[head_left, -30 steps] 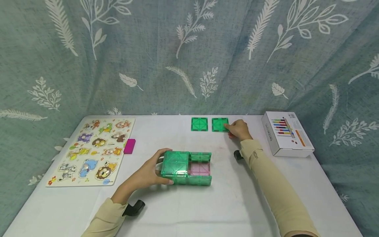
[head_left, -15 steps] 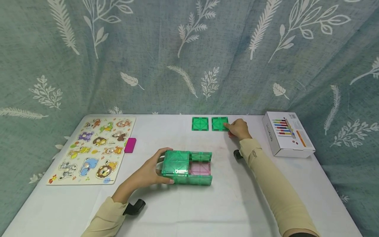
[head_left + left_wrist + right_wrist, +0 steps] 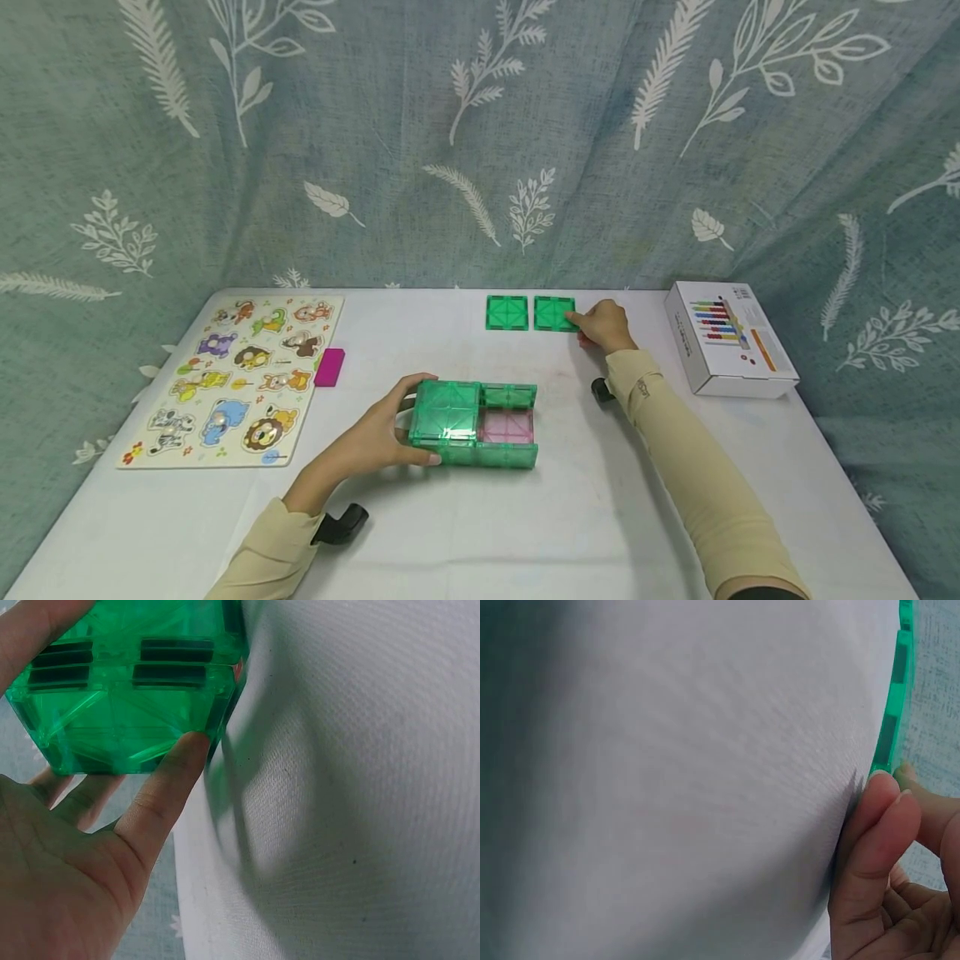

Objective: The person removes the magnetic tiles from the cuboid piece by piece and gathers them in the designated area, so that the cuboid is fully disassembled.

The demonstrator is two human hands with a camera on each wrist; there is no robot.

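Note:
My left hand grips the left end of a box built of clear green magnetic tiles. Its thumb lies along the near side, the other fingers round the far side. The right half of the box has no top, and a pink tile shows inside. In the left wrist view, fingers spread around the green end wall. At the back of the table, my right hand pinches the right edge of a flat green magnetic tile, thumb on top. A second green tile lies just left of it.
An animal puzzle board lies at the left, with a magenta block by its right edge. A white printed box stands at the back right. A leaf-patterned curtain hangs behind the table.
The tile at my right hand has slid slightly left, narrowing the gap to the second tile. My left hand and the tile box stay in place.

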